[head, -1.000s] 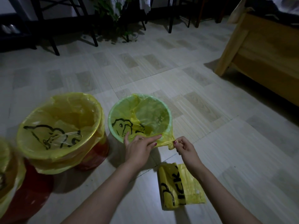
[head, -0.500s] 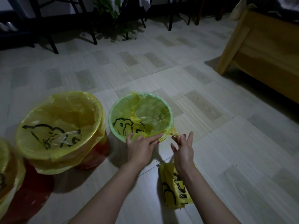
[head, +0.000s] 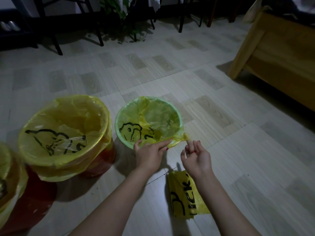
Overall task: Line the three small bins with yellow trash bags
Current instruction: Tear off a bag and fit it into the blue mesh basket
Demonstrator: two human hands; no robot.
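A small green bin (head: 118, 132) stands on the floor at centre, with a yellow trash bag (head: 158, 116) spread inside and folded over its rim. The bag's twisted corner (head: 185, 137) sticks out at the near right of the rim. My left hand (head: 150, 154) rests on the near rim, its index finger straight along the bag's edge. My right hand (head: 196, 157) hovers just right of it, fingers loosely curled, one fingertip at the twisted corner. To the left is a red bin (head: 102, 160) lined with a yellow bag (head: 64, 133). A third lined red bin (head: 25, 210) is cut off at the left edge.
A folded pack of yellow bags (head: 184, 198) with black print lies on the floor under my right wrist. A wooden bed frame (head: 272, 65) stands at the right. Dark chair legs (head: 100, 38) and a potted plant (head: 122, 19) line the back.
One second ago my right hand pinched the bag's twisted corner. It has let go and now hangs loosely curled beside it. My left hand has stayed on the rim.
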